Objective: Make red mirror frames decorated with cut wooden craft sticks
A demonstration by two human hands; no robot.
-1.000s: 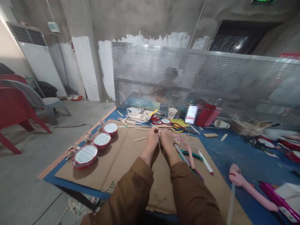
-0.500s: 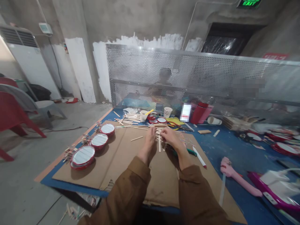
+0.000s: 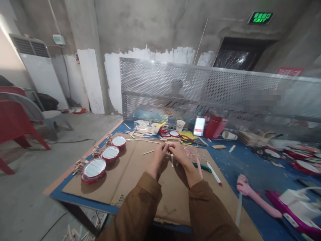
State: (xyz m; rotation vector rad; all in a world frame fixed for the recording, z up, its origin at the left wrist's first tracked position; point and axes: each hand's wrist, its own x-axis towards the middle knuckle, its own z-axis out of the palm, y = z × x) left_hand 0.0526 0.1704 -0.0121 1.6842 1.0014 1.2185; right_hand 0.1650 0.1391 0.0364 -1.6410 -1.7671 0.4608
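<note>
Fingertip to fingertip, my left hand [image 3: 159, 154] and my right hand [image 3: 178, 154] meet above the far part of a cardboard sheet [image 3: 140, 177]. Both are closed in a pinch, and whatever sits between the fingers is too small and covered to make out. Just below them a short pale wooden stick [image 3: 172, 161] points toward me. Another thin stick [image 3: 148, 152] lies left of my left hand. Past my right hand are a dark green-handled tool [image 3: 203, 167] and a white marker [image 3: 214, 174] with a red end.
Several round red-rimmed pieces [image 3: 94, 168] with white faces line the cardboard's left side. Paper cups [image 3: 180, 125], loose sticks, a phone [image 3: 199, 126] and a red bottle [image 3: 213, 127] stand behind. At right lie a pink glue gun [image 3: 258, 197] and a purple power strip [image 3: 288, 214].
My hands have drawn closer together, their fingertips now meeting. Less of the pale stick shows beneath them. The whole view has shifted slightly, with the scene sitting lower.
</note>
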